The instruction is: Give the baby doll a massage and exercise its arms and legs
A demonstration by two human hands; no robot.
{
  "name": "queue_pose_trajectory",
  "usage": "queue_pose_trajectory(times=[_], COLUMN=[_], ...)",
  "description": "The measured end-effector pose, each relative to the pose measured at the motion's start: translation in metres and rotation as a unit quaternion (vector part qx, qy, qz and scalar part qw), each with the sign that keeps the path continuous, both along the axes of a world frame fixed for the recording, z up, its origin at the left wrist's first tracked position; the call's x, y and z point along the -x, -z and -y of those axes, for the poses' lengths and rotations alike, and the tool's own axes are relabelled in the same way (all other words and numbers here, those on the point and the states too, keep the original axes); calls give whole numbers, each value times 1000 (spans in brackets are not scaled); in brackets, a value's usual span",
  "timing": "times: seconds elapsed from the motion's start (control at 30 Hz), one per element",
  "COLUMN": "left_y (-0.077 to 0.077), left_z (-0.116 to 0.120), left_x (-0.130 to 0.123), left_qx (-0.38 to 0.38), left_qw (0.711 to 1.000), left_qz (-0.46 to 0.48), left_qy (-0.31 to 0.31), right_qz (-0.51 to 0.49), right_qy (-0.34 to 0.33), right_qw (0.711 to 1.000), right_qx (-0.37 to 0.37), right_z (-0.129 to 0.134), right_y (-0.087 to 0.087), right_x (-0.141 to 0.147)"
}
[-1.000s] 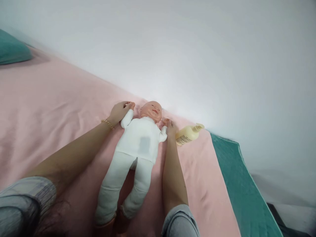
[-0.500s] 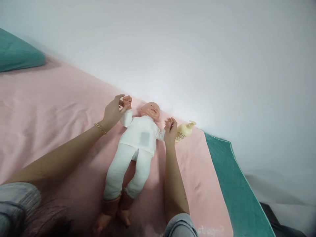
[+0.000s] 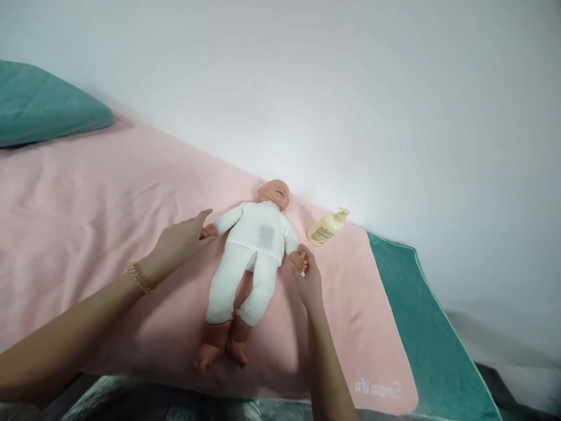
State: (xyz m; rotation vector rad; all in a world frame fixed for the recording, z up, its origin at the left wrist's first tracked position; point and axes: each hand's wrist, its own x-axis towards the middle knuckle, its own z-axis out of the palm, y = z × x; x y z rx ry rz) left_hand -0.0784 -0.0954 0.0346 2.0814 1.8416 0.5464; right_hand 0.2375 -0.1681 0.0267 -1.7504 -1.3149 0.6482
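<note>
Pink cloth (image 3: 87,216) covers a bed set against a white wall, with a green pillow (image 3: 39,117) at the far left and a cream pump bottle (image 3: 326,228) lying on its side just right of the doll (image 3: 254,245), which lies face up mid-cloth, head toward the wall. Left hand (image 3: 179,245) is half open, fingertips touching the doll's one small hand, while the right hand (image 3: 309,278) pinches the other. It looks light, with a soft stuffed body in white clothes and stiff moulded head, hands and feet, so the torso seems a surer hold than the floppy limbs.
</note>
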Motion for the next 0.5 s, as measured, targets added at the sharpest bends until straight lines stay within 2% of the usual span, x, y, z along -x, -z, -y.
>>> queue_pose_trajectory(times=[0.13, 0.23, 0.3, 0.4, 0.5], left_y=[13, 15, 12, 4, -11], left_z=[14, 17, 17, 11, 0], left_x=[-10, -15, -14, -9, -6], left_qx=[-12, -37, -45, -64, -88], left_qw=[999, 998, 998, 998, 995], left_qz=[-20, -42, -40, -15, 34], left_qy=[28, 36, 31, 6, -20], right_qz=[3, 28, 30, 4, -14], right_qy=[7, -14, -18, 18, 56], right_qw=[999, 999, 999, 999, 998], right_qx=[37, 32, 35, 38, -10], right_z=[21, 27, 27, 22, 9], right_y=[18, 21, 18, 9, -2], right_x=[14, 22, 24, 21, 14])
